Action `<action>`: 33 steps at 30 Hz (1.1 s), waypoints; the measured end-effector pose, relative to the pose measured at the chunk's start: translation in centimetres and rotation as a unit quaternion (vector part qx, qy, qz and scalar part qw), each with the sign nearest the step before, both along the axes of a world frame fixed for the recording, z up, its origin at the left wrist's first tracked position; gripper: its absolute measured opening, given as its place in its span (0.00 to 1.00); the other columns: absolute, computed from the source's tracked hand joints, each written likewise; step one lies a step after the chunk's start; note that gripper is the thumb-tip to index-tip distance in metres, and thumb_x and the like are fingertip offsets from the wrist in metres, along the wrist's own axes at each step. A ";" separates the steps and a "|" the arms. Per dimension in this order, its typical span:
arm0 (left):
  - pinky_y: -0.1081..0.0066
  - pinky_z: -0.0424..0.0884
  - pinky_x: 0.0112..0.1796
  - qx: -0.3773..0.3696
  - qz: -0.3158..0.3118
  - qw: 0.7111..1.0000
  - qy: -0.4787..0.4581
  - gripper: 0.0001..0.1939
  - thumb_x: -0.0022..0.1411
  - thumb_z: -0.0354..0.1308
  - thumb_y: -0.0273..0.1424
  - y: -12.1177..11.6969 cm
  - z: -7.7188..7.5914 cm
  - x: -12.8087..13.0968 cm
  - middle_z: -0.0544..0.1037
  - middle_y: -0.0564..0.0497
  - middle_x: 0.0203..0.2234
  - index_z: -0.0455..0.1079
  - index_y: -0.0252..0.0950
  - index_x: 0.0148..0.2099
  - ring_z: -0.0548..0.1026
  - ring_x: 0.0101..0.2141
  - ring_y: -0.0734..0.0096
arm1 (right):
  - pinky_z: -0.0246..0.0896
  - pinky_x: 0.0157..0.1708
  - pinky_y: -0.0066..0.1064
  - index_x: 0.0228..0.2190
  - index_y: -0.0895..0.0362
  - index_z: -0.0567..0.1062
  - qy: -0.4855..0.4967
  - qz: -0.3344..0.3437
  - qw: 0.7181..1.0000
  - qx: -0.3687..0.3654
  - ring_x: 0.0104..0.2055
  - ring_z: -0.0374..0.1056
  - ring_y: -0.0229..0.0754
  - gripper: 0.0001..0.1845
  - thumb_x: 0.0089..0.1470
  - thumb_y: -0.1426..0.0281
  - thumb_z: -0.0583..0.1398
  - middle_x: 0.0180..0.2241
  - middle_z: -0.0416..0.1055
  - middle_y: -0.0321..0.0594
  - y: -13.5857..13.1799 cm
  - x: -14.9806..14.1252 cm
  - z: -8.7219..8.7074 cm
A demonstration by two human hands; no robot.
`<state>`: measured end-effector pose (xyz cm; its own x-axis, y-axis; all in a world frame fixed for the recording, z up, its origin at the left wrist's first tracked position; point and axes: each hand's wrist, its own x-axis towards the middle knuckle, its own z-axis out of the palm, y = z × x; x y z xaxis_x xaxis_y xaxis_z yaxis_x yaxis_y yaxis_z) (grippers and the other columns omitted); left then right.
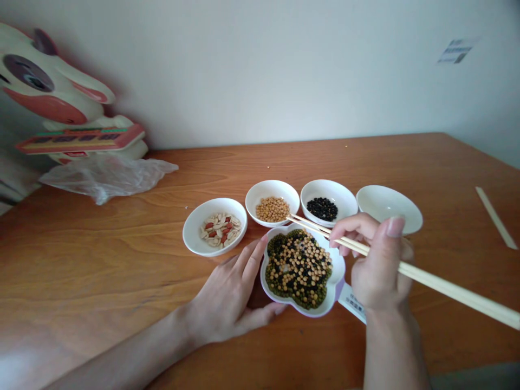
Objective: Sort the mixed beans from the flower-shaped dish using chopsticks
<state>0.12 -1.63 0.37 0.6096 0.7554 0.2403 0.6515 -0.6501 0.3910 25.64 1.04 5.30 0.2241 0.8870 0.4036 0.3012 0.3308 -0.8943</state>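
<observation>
My left hand [235, 292] grips the left side of a flower-shaped dish [340, 271], its fingers at the upper edge and thumb at the lower. Inside lie mixed beans [300, 265]: green, black and yellowish ones. A pair of wooden chopsticks [447, 290] is held in my right hand [379, 260], above the dish's right side. Their tips reach the near right rim of a white bowl [252, 197] of yellow soybeans [272, 209]. Whether a bean sits between the tips is too small to tell.
Left of the soybeans is a bowl [190, 230] with peanuts and pale seeds; to the right, a bowl [343, 197] of black beans and a white bowl [390, 208]. A plastic bag [109, 176] and cow toy [60, 97] stand back left. A pale strip [496, 218] lies far right.
</observation>
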 end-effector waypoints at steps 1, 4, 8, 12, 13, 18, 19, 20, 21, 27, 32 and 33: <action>0.45 0.76 0.64 0.001 0.001 1.000 0.000 0.58 0.73 0.61 0.51 0.0 0.0 0.0 0.61 0.28 0.74 0.25 0.35 0.83 0.69 0.69 0.38 | 0.50 0.23 0.38 0.23 0.53 0.79 0.000 0.001 1.000 0.000 0.22 0.62 0.43 0.43 0.71 0.38 0.45 0.17 0.65 0.39 0.0 0.1 0.0; 0.45 0.76 0.64 0.005 0.003 1.000 0.001 0.58 0.73 0.61 0.51 0.0 -0.1 -0.1 0.61 0.28 0.74 0.24 0.36 0.83 0.69 0.69 0.38 | 0.51 0.24 0.38 0.23 0.53 0.80 0.007 0.006 1.000 -0.003 0.23 0.64 0.44 0.43 0.70 0.38 0.45 0.18 0.66 0.40 -0.1 0.2 0.0; 0.44 0.76 0.65 -0.002 0.002 1.000 0.009 0.59 0.72 0.62 0.51 -0.1 -0.1 -0.1 0.61 0.28 0.74 0.25 0.36 0.83 0.68 0.70 0.37 | 0.52 0.27 0.38 0.24 0.53 0.80 0.012 0.011 1.000 -0.020 0.26 0.64 0.44 0.43 0.71 0.38 0.44 0.20 0.69 0.41 -0.3 0.5 0.0; 0.44 0.75 0.65 -0.001 0.002 1.000 0.014 0.59 0.73 0.61 0.51 -0.2 0.0 -0.1 0.61 0.27 0.74 0.24 0.35 0.83 0.68 0.70 0.37 | 0.54 0.27 0.39 0.23 0.53 0.80 0.001 0.003 1.000 -0.025 0.26 0.65 0.45 0.46 0.70 0.37 0.42 0.20 0.71 0.43 -0.5 1.3 0.2; 0.44 0.75 0.65 0.001 0.002 1.000 0.013 0.59 0.73 0.61 0.51 -0.1 0.0 -0.1 0.61 0.27 0.74 0.23 0.35 0.83 0.69 0.70 0.37 | 0.54 0.27 0.38 0.22 0.53 0.80 -0.003 0.001 1.000 -0.021 0.25 0.65 0.44 0.46 0.70 0.36 0.41 0.20 0.71 0.42 -0.5 1.7 0.2; 0.45 0.77 0.63 0.009 0.003 1.000 0.007 0.59 0.73 0.61 0.51 -0.1 0.1 0.1 0.62 0.28 0.74 0.22 0.37 0.83 0.71 0.68 0.37 | 0.57 0.27 0.37 0.21 0.51 0.78 -0.034 0.065 0.996 -0.040 0.24 0.65 0.43 0.47 0.69 0.35 0.39 0.19 0.71 0.41 -0.6 4.2 0.2; 0.45 0.77 0.63 0.007 0.004 1.000 0.009 0.59 0.73 0.61 0.51 -0.1 0.1 0.0 0.62 0.28 0.74 0.23 0.37 0.83 0.71 0.68 0.37 | 0.57 0.27 0.37 0.21 0.51 0.77 -0.039 0.082 0.994 -0.053 0.24 0.65 0.43 0.47 0.69 0.35 0.39 0.19 0.70 0.40 -0.7 4.6 0.1; 0.45 0.77 0.63 0.005 0.005 1.000 0.011 0.59 0.73 0.62 0.51 -0.1 0.1 0.0 0.62 0.28 0.74 0.23 0.37 0.83 0.70 0.69 0.37 | 0.57 0.27 0.37 0.21 0.51 0.76 -0.045 0.097 0.992 -0.067 0.25 0.65 0.43 0.47 0.69 0.35 0.38 0.20 0.69 0.40 -0.7 4.9 0.1; 0.45 0.76 0.64 0.002 0.005 1.000 0.013 0.59 0.73 0.62 0.51 -0.1 0.1 0.0 0.61 0.28 0.74 0.24 0.36 0.83 0.70 0.69 0.37 | 0.57 0.28 0.37 0.22 0.51 0.76 -0.053 0.109 0.989 -0.081 0.25 0.65 0.43 0.47 0.70 0.35 0.37 0.20 0.69 0.39 -0.8 5.1 0.0; 0.46 0.75 0.65 0.003 0.003 1.000 0.016 0.58 0.74 0.60 0.50 -0.2 0.2 0.0 0.60 0.28 0.74 0.23 0.35 0.83 0.68 0.70 0.38 | 0.58 0.29 0.36 0.24 0.51 0.75 -0.106 0.150 0.977 -0.111 0.27 0.66 0.42 0.47 0.72 0.39 0.34 0.22 0.71 0.38 -0.9 5.0 -0.3; 0.46 0.75 0.65 0.005 0.002 1.000 0.020 0.58 0.74 0.60 0.51 -0.2 0.2 0.1 0.60 0.27 0.74 0.23 0.34 0.83 0.68 0.70 0.38 | 0.57 0.30 0.36 0.25 0.52 0.75 -0.107 0.144 0.978 -0.105 0.27 0.66 0.41 0.44 0.74 0.41 0.36 0.23 0.71 0.37 -0.7 4.6 -0.2; 0.46 0.75 0.65 0.002 0.002 1.000 0.021 0.58 0.74 0.60 0.50 -0.2 0.2 0.1 0.59 0.27 0.75 0.24 0.34 0.83 0.68 0.71 0.38 | 0.56 0.30 0.36 0.25 0.52 0.75 -0.108 0.143 0.978 -0.104 0.27 0.66 0.41 0.44 0.74 0.42 0.36 0.22 0.71 0.37 -0.7 4.5 -0.2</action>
